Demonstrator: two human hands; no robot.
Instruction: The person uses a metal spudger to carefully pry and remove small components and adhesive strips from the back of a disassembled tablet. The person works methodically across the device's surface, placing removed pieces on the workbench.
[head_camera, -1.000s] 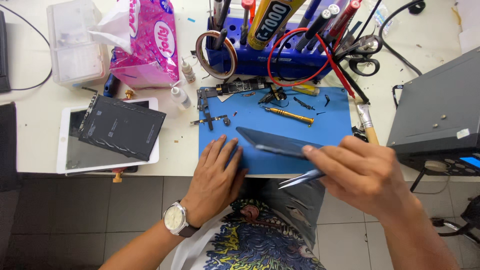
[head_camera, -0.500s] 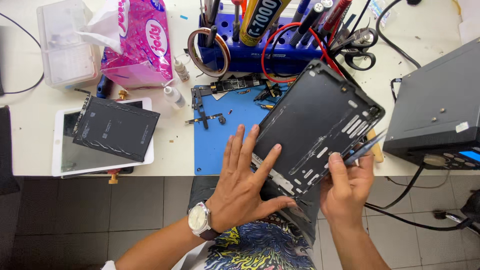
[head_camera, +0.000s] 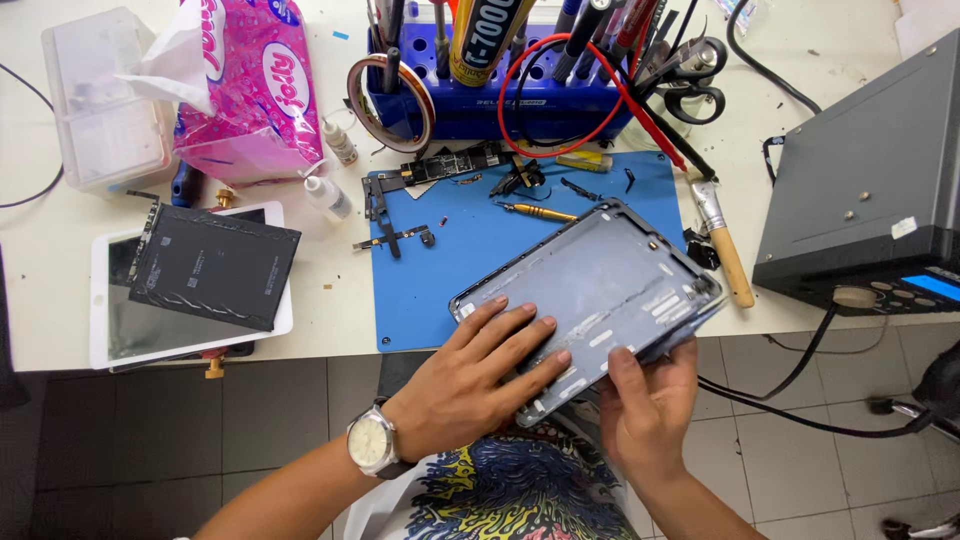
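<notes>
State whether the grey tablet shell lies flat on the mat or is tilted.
Tilted: the shell overhangs the table edge, propped by left hand and right hand.

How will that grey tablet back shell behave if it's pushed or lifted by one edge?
The tablet back shell looks like a thin, empty metal tray, so probably light and fairly stiff, though it might flex a little. It overhangs the table edge beyond the blue mat, so it would likely tip without the left hand pressing down and the right hand at its edge.

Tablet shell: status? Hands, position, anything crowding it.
Left hand flat on the grey tablet shell, fingers spread. Right hand grips its near edge. Shell tilted, half over the blue mat, overhanging the table edge. Brush close at right.
</notes>
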